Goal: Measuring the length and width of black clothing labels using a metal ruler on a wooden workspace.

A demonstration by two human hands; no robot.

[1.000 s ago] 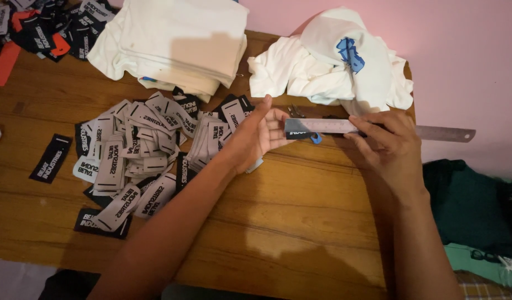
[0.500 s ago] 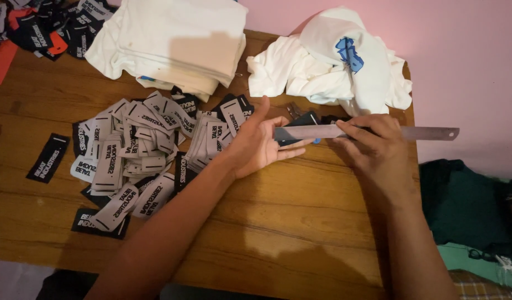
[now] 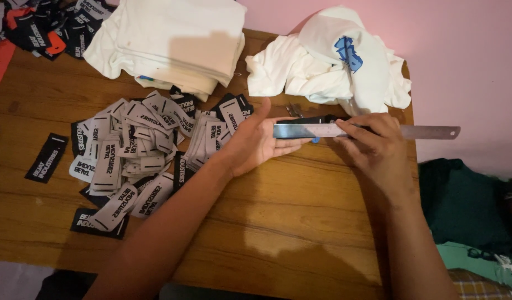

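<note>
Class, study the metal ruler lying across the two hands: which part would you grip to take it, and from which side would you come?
Grip the bare far end of the metal ruler, coming from the right. It lies flat and level, its tip jutting past the wooden table edge with open space around it, while the left hand and right hand cover the rest.

The ruler point(image 3: 367, 131) is bare metal, smooth with a dull steel sheen, catching light along its flat face between the left hand point(image 3: 261, 141) and the right hand point(image 3: 378, 150). The table point(image 3: 300, 222) is varnished wood, warm grain, glossy where light pools near its front edge. Woven cloth labels point(image 3: 139, 150) lie matt, black and pale grey. The folded stack point(image 3: 172, 39) at the back edge is soft cream cotton; the crumpled white garment point(image 3: 328, 66) beside it is matt, creased.
</note>
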